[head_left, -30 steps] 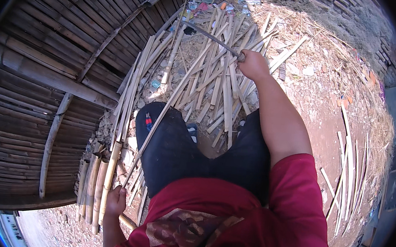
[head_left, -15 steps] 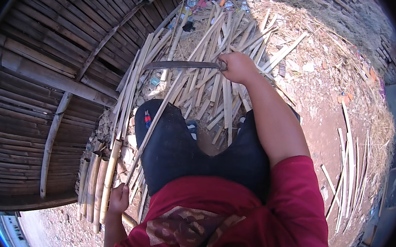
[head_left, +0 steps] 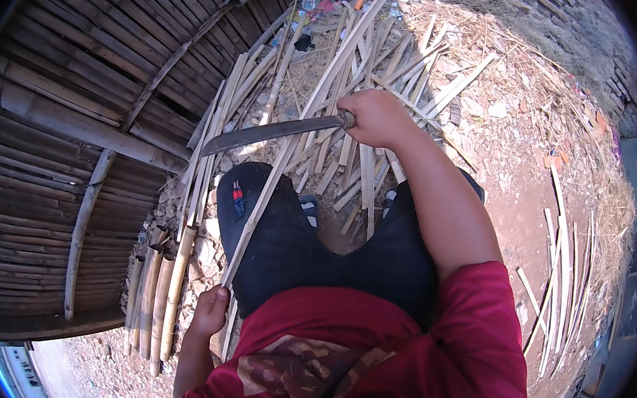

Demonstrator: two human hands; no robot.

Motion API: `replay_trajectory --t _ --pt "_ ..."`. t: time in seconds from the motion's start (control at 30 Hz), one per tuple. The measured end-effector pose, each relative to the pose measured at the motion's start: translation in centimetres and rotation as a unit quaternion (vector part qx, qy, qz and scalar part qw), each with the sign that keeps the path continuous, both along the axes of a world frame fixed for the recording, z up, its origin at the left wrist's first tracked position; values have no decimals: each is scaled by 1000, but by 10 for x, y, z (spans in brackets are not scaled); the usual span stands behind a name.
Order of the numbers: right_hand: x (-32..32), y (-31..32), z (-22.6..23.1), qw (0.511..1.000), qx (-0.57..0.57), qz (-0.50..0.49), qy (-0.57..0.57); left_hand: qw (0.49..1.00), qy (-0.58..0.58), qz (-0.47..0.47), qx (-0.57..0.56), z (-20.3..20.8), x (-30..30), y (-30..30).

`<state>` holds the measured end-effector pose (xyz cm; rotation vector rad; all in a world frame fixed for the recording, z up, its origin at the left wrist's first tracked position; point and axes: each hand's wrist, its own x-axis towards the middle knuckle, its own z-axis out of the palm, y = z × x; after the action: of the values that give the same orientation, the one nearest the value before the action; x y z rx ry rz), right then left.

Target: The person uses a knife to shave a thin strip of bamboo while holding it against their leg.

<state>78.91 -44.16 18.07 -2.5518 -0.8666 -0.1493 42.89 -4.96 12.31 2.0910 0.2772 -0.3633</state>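
Observation:
My right hand (head_left: pixel 375 117) grips the handle of a long dark machete (head_left: pixel 271 134), whose blade points left across a long split bamboo strip (head_left: pixel 294 132). That strip runs from the far debris pile down past my left knee. Low at my left side, my left hand (head_left: pixel 210 311) holds the strip's near end. I sit in black shorts and a red shirt, knees apart.
A woven bamboo wall panel (head_left: pixel 77 102) fills the left side. Short bamboo poles (head_left: pixel 154 298) lie beside my left hand. A heap of split bamboo strips (head_left: pixel 376 60) covers the ground ahead. More strips (head_left: pixel 561 281) lie on the dirt at right.
My right hand has swung the machete down and toward me, from raised over the far pile to lying across the strip. My left hand has stayed at the strip's near end.

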Motion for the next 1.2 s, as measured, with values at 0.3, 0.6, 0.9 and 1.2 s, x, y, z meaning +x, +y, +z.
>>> replay_trajectory --t 0.3,0.6,0.9,1.2 --pt "-11 4 1 995 -91 17 32 999 -6 34 20 -18 16 -12" --pt "21 -5 -31 990 -11 -29 134 998 36 49 5 -11 21 -15" --pt "-36 40 3 976 -159 131 75 998 53 32 14 0 26 -15" --pt "8 7 -29 991 -18 2 134 997 44 36 57 -4 24 -17"
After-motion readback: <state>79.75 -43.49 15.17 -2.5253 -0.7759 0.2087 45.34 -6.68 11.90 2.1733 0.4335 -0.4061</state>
